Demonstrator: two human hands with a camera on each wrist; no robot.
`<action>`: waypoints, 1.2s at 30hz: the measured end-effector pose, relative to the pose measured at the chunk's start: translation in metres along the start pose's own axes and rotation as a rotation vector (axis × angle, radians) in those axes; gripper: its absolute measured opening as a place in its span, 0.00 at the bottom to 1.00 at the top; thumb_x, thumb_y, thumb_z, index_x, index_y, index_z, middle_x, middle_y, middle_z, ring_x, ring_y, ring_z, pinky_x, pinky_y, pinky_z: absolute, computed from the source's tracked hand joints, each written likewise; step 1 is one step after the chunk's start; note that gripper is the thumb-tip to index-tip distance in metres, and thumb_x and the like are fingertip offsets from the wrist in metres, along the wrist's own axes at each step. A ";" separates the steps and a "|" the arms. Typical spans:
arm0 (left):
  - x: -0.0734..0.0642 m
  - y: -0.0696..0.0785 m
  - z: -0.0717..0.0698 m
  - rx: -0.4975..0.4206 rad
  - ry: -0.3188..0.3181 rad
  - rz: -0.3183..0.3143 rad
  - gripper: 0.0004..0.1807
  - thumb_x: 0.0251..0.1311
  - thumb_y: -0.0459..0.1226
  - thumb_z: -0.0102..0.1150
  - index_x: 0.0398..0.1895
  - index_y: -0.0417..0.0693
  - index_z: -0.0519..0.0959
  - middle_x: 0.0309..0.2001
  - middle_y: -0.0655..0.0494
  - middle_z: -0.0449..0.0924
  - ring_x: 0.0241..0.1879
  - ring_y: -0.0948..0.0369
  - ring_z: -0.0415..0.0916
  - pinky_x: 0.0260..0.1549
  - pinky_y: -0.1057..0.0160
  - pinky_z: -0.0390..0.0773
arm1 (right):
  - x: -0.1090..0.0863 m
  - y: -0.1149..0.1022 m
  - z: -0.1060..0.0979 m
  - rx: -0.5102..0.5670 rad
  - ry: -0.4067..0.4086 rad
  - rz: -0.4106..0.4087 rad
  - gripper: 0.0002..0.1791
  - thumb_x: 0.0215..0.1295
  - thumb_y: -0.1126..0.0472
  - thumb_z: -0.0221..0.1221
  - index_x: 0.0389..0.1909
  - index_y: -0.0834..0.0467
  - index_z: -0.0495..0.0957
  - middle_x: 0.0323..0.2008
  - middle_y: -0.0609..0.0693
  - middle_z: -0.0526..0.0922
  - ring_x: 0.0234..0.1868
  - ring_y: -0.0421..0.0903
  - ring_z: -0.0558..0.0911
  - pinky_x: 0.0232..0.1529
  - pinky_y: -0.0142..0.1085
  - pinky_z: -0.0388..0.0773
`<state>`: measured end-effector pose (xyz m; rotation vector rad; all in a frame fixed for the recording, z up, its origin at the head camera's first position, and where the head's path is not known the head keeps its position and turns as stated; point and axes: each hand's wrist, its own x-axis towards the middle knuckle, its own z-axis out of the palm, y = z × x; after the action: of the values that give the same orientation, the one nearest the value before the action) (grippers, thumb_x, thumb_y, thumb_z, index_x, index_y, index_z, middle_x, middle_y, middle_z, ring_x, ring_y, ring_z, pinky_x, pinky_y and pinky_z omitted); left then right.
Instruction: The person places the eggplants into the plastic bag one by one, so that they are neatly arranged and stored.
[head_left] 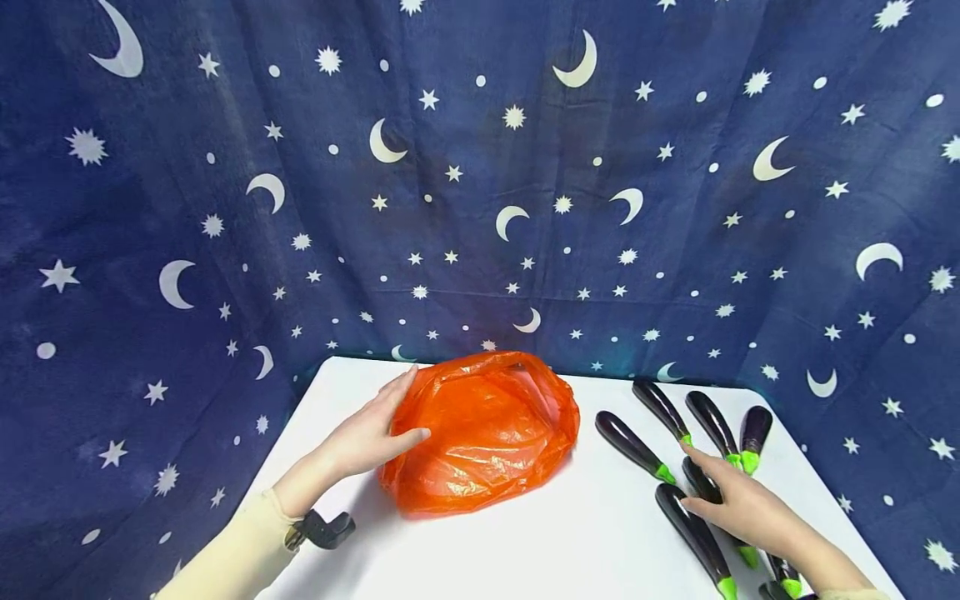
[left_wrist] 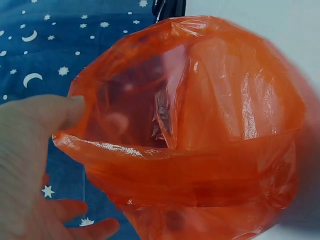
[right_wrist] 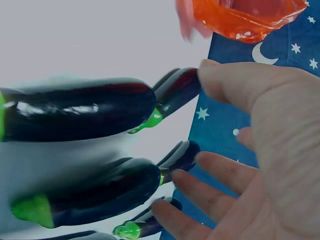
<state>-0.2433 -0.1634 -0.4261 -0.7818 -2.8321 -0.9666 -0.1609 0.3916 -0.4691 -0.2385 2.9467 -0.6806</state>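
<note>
A translucent orange plastic bag (head_left: 480, 450) stands on the white table with its mouth open. My left hand (head_left: 367, 437) is at the bag's left side, thumb against the rim and fingers extended along the outside. In the left wrist view the thumb lies at the edge of the bag (left_wrist: 200, 175); whatever is inside is unclear. My right hand (head_left: 750, 508) hovers over several dark purple eggplants with green stem ends, fingers spread and holding nothing. Nearest it lie a front eggplant (head_left: 690, 529) and another eggplant (head_left: 701, 481) partly hidden beneath the hand.
More eggplants lie toward the back right, including a left one (head_left: 628, 442), a far one (head_left: 660, 407) and one near the right edge (head_left: 755, 432). The white table (head_left: 480, 554) meets a dark blue curtain (head_left: 480, 183) with moons and stars. A black strap (head_left: 322, 531) is on the left wrist.
</note>
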 end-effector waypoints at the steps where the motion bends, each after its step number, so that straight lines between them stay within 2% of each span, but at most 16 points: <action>1: 0.000 0.000 0.000 -0.003 0.001 0.004 0.54 0.63 0.52 0.67 0.84 0.47 0.47 0.80 0.45 0.52 0.77 0.47 0.55 0.70 0.41 0.59 | 0.000 0.000 0.000 0.020 -0.029 0.024 0.51 0.61 0.43 0.70 0.78 0.61 0.59 0.69 0.72 0.67 0.64 0.72 0.72 0.54 0.67 0.72; 5: 0.003 0.000 0.004 -0.013 -0.008 0.001 0.53 0.62 0.48 0.68 0.83 0.45 0.48 0.79 0.44 0.54 0.75 0.46 0.58 0.70 0.42 0.60 | -0.002 0.004 0.005 0.077 -0.135 0.104 0.51 0.59 0.45 0.72 0.77 0.63 0.61 0.67 0.72 0.70 0.57 0.68 0.79 0.49 0.61 0.78; 8: 0.007 0.002 0.010 -0.009 -0.035 -0.023 0.53 0.62 0.49 0.69 0.84 0.49 0.49 0.79 0.48 0.57 0.72 0.47 0.64 0.69 0.43 0.63 | -0.008 0.010 0.010 0.109 -0.187 0.154 0.52 0.56 0.46 0.73 0.75 0.67 0.62 0.63 0.73 0.73 0.53 0.65 0.81 0.45 0.58 0.80; 11: 0.010 0.003 0.016 0.007 -0.057 -0.045 0.52 0.63 0.49 0.68 0.84 0.53 0.48 0.78 0.49 0.58 0.70 0.48 0.67 0.68 0.43 0.65 | -0.014 0.017 0.018 0.133 -0.230 0.191 0.51 0.56 0.49 0.74 0.74 0.70 0.61 0.61 0.75 0.73 0.52 0.67 0.81 0.44 0.59 0.80; 16: 0.013 0.003 0.020 0.045 -0.045 -0.045 0.50 0.64 0.44 0.67 0.84 0.54 0.49 0.77 0.47 0.60 0.68 0.48 0.70 0.67 0.45 0.67 | -0.018 0.028 0.029 0.154 -0.238 0.195 0.47 0.56 0.60 0.73 0.72 0.72 0.61 0.55 0.75 0.76 0.47 0.66 0.83 0.43 0.58 0.81; 20: 0.012 0.001 0.016 0.047 -0.042 -0.019 0.48 0.66 0.38 0.66 0.84 0.54 0.50 0.77 0.46 0.60 0.67 0.48 0.70 0.67 0.45 0.67 | -0.017 0.030 0.037 0.181 -0.228 0.207 0.45 0.53 0.71 0.70 0.72 0.72 0.61 0.53 0.75 0.76 0.39 0.56 0.84 0.37 0.51 0.81; 25: 0.010 -0.003 0.007 0.005 -0.086 0.044 0.45 0.68 0.35 0.63 0.84 0.54 0.51 0.78 0.48 0.58 0.72 0.49 0.64 0.70 0.45 0.62 | -0.012 0.030 0.043 0.239 -0.253 0.237 0.44 0.52 0.78 0.65 0.72 0.72 0.60 0.54 0.76 0.74 0.36 0.56 0.82 0.35 0.48 0.80; 32: 0.010 -0.009 -0.002 0.017 -0.144 0.107 0.41 0.70 0.34 0.60 0.83 0.54 0.53 0.77 0.50 0.60 0.74 0.50 0.61 0.71 0.46 0.59 | -0.008 0.029 0.051 0.279 -0.272 0.265 0.48 0.46 0.79 0.64 0.73 0.70 0.60 0.61 0.79 0.69 0.32 0.55 0.79 0.31 0.45 0.75; 36: 0.011 -0.010 -0.004 0.034 -0.142 0.135 0.41 0.70 0.32 0.58 0.83 0.53 0.54 0.77 0.50 0.61 0.74 0.50 0.60 0.71 0.46 0.59 | -0.006 0.027 0.052 0.252 -0.279 0.289 0.48 0.47 0.77 0.65 0.74 0.69 0.60 0.52 0.74 0.77 0.36 0.57 0.81 0.31 0.45 0.76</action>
<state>-0.2576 -0.1679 -0.4257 -1.0626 -2.8580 -0.8747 -0.1517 0.3947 -0.5271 0.1060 2.5296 -0.8821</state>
